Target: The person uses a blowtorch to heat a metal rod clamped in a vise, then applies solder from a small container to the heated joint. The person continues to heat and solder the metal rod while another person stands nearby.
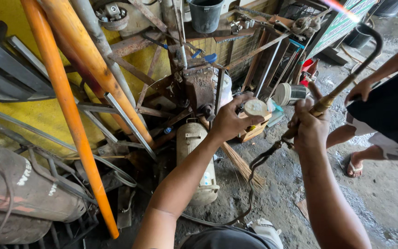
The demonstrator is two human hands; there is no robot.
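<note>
Gripping a brass torch [329, 98] by its handle, the right hand [307, 127] has its fingers closed tight around it. The torch's neck rises up and to the right, bends in a black curved tip [377, 41], and a bright flame [342, 8] shows at the top edge near it. Dark hoses [262, 159] run down from the torch handle toward the floor.

The left hand [230, 121] is raised just left of the right one, its fingers pinched on a small round white disc [255, 107]. Just beyond the two hands sits a white can [288, 94], on its side, above a small wooden box [254, 131].

Below the left forearm a cream gas cylinder [196, 159] lies on the concrete floor [383, 198], with a straw broom [240, 162] beside it. Two orange pipes [72, 115] lean across the yellow wall [38, 115] at left, among rusty metal scrap [194, 83]. A black bucket [205, 14] stands on a shelf at the top.

At right another person's hand [359, 90] is near the torch neck, and their foot in a sandal [353, 166] rests on the floor.
</note>
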